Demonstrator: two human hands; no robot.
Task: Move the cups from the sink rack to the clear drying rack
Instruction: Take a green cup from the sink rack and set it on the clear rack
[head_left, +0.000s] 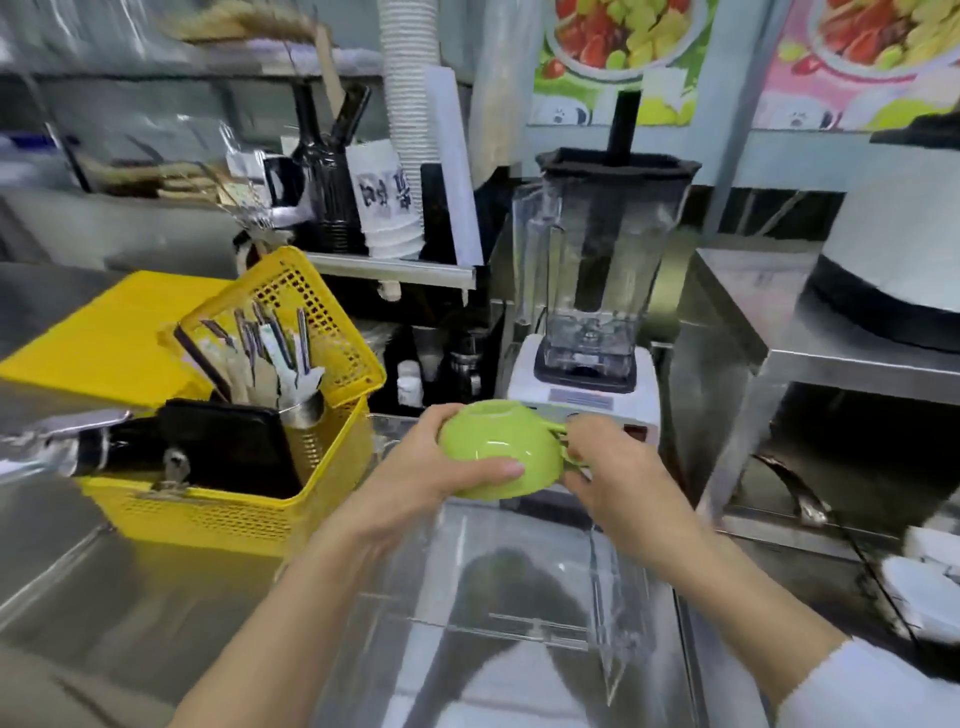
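Steel counter (130, 597) — yellow basket (234, 504), clear rack (519, 597), blender (587, 384).

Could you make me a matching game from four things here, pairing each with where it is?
Things:
1. green cup
2. blender
3. yellow basket
4. clear drying rack

Places:
A. left of the hands, holding utensils
B. below the hands
C. between the left hand and right hand
D. behind the cup

Pairs: 1-C, 2-D, 3-A, 4-B

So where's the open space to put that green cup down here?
The clear drying rack below the green cup looks bare. The steel counter in front of the yellow basket is also bare. It is crowded behind: the blender and the basket, packed with utensils.
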